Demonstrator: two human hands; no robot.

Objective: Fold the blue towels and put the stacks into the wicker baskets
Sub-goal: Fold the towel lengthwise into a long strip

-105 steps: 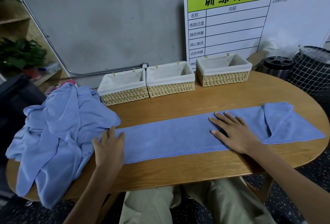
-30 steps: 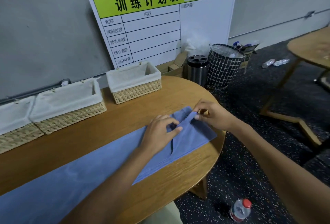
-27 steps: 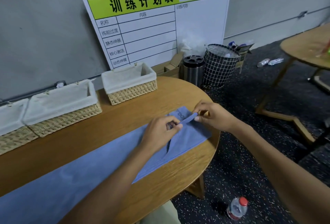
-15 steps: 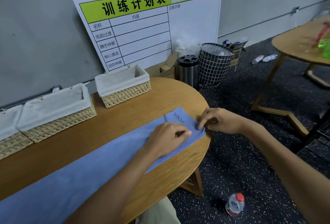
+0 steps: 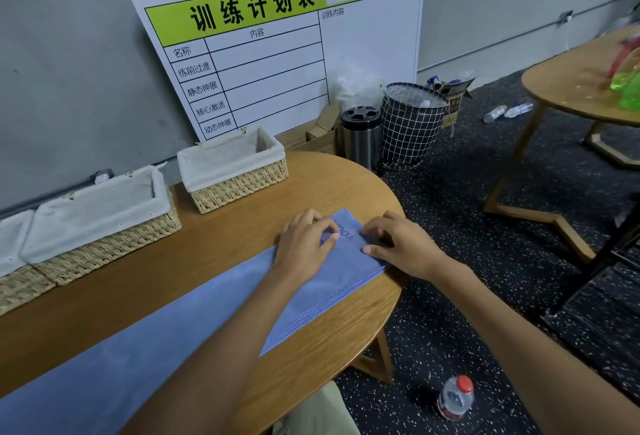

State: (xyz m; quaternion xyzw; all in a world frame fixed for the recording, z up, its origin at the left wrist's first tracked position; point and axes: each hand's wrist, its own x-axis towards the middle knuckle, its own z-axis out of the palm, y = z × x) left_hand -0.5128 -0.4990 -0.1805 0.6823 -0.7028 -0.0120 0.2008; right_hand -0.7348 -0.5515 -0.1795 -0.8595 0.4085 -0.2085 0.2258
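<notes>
Blue cloth runs in one long strip across the wooden counter (image 5: 145, 299): a single towel (image 5: 304, 299), already doubled lengthwise by the look of its stitched near edge, with its right end lying flat under both hands. The left hand (image 5: 304, 247) rests on that end with its fingers bent, the tips pressing the cloth just left of the printed lettering; the right hand (image 5: 398, 244) sits close beside it, nearer the rounded end of the counter, its fingers also curled down and its thumb flat along the towel's edge. Whether either hand actually pinches a fold of cloth cannot be told from this view; both seem to be pressing or squaring the corner. Beyond the left hand, toward the wall, stands one wicker basket (image 5: 239, 171) with a white liner, and further to the left of it a second basket (image 5: 104, 223), with part of a third at the picture's edge. Of these, the two fully in view hold nothing that can be seen. The task looks to be at an early stage: this towel has only its long fold, the crosswise folds remain, no stack exists yet, and nothing has gone into a basket.
</notes>
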